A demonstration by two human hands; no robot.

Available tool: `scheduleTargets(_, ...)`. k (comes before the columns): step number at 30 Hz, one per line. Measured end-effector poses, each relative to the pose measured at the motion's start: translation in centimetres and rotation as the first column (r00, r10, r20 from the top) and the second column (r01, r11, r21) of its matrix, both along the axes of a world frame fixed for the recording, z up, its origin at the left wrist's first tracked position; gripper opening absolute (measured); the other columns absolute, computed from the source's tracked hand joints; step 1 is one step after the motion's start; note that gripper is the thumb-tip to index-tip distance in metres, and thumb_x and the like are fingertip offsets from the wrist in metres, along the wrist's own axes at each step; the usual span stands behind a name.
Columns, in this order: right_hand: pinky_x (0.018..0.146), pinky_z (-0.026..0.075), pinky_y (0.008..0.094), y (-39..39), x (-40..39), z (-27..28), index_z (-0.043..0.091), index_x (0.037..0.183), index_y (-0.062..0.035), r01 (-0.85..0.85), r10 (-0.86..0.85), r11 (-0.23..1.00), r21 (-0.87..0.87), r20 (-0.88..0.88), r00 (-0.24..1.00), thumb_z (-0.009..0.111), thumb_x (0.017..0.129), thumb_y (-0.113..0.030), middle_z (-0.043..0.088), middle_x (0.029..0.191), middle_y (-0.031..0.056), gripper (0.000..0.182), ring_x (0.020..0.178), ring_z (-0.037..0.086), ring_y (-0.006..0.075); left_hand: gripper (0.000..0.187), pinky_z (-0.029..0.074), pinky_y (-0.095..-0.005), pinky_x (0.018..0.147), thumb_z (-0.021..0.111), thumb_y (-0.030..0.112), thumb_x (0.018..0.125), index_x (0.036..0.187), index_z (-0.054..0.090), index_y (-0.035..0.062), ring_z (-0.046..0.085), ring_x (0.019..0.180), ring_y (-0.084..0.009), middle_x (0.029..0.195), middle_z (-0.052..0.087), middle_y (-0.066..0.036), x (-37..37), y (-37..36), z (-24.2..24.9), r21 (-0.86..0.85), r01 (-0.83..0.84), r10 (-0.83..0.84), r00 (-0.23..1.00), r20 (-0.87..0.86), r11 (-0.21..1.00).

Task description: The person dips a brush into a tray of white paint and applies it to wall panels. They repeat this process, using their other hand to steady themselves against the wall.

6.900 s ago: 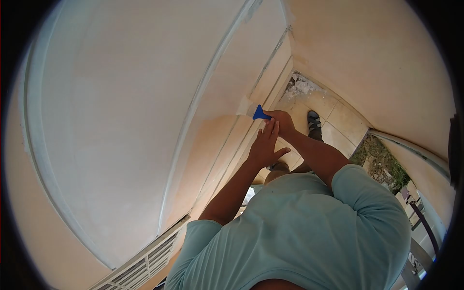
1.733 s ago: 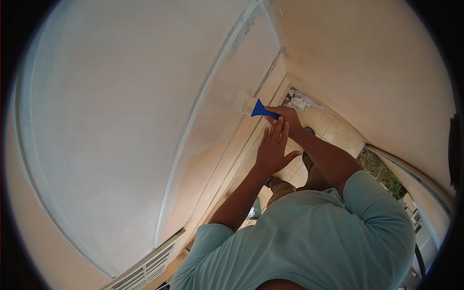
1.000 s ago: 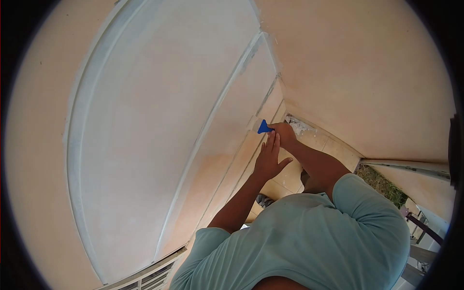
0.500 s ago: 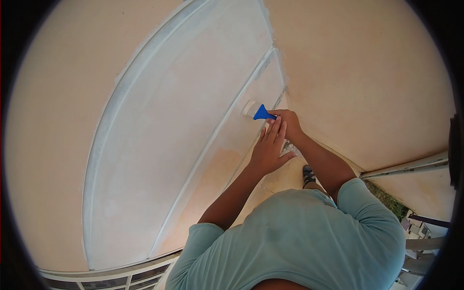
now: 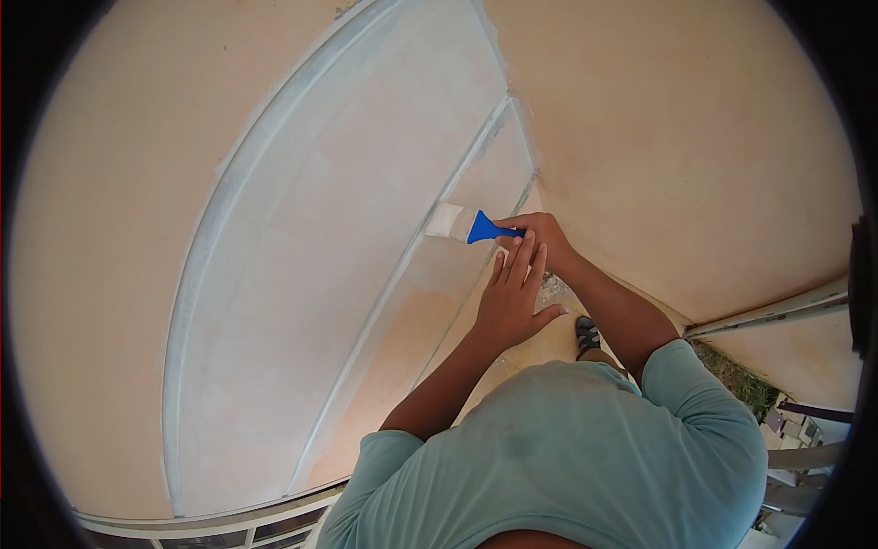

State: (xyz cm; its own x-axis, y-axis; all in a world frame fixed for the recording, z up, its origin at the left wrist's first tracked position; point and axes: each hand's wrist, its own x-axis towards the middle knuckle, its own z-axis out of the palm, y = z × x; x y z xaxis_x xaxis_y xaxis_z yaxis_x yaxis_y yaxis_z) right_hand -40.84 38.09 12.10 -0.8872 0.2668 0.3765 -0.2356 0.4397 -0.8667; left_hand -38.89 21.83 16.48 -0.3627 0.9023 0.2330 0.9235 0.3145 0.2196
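My right hand (image 5: pixel 549 240) is closed around the blue handle of a putty knife (image 5: pixel 482 228). Its broad blade, whitish with filler, lies against the wall panel (image 5: pixel 347 210) beside a raised diagonal strip (image 5: pixel 400 267). My left hand (image 5: pixel 508 306) is open with fingers stretched out, its fingertips at the handle's end and against my right hand. Part of the handle is hidden in my right fingers. Whitish patches cover much of the panel, and bare peach wall shows lower down.
A curved moulding (image 5: pixel 212 215) borders the panel on the left. A plain wall (image 5: pixel 677 156) meets it at a corner on the right. Below are a slatted window frame (image 5: pixel 210 529), my shoe (image 5: pixel 587 336) and some grass (image 5: pixel 736 377).
The putty knife has slid left and slightly down across the wall, and its blade now reaches the diagonal strip. Both hands keep the same hold.
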Motion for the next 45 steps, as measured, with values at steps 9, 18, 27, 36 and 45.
scheduleTargets(9,0.062,0.05,0.0313,1.6,-0.9,1.6,0.074,0.105,-0.0035,-0.107,0.103,0.994,0.018,0.143,0.984,0.073,0.075,-0.021,0.069,0.076,0.0153,0.035,0.061,0.062,0.0232,0.099,0.022,-0.0548,0.116,0.072,0.05,0.08,0.15,0.027,-0.0027,0.017,0.147,-0.0432,0.159,0.014,-0.025,-0.3,1.2,0.3,0.034,-0.043,0.043,0.999,-0.004,0.999)
scheduleTargets(18,0.06,0.049,0.0277,0.0,-0.1,0.6,0.074,0.108,-0.0048,0.037,-0.045,0.993,0.112,0.069,0.997,0.071,0.083,-0.018,0.069,0.073,0.0114,0.028,0.061,0.058,0.0113,0.098,0.023,-0.0555,0.116,0.073,0.049,0.08,0.15,0.026,-0.0027,0.016,0.147,-0.042,0.159,0.015,-0.025,-0.3,0.0,-0.1,0.076,-0.025,0.024,1.0,0.012,0.997)
scheduleTargets(27,0.061,0.047,0.0246,-2.1,-0.7,-2.0,0.07,0.116,-0.002,0.251,-0.244,0.964,-0.089,0.088,0.966,0.073,0.087,-0.019,0.068,0.074,0.009,0.033,0.065,0.057,0.0076,0.096,0.023,-0.0562,0.116,0.071,0.05,0.081,0.149,0.028,-0.0029,0.018,0.148,-0.0381,0.159,0.016,-0.023,-1.6,-1.4,-1.5,0.029,0.048,-0.049,0.998,0.045,0.998)
scheduleTargets(36,0.062,0.047,0.0246,-1.2,-3.6,-8.7,0.069,0.12,-0.0062,0.226,-0.228,0.969,-0.103,-0.004,0.974,0.073,0.088,-0.012,0.064,0.074,0.0055,0.033,0.068,0.056,0.0074,0.095,0.023,-0.0553,0.117,0.07,0.051,0.082,0.149,0.028,-0.0026,0.016,0.148,-0.0369,0.159,0.016,-0.023,-4.6,-0.3,-6.0,-0.108,0.038,-0.027,0.995,0.099,0.993)
scheduleTargets(45,0.07,0.052,0.0341,1.6,-3.8,-14.1,0.07,0.117,-0.0068,0.162,-0.195,0.977,0.136,0.286,0.938,0.069,0.088,-0.023,0.071,0.086,0.0175,0.033,0.072,0.067,0.0242,0.096,0.021,-0.0527,0.118,0.064,0.054,0.087,0.151,0.021,-0.0027,0.015,0.149,-0.0353,0.159,0.014,-0.024,-5.9,2.1,-11.1,-0.248,0.029,0.028,0.975,0.221,0.968)
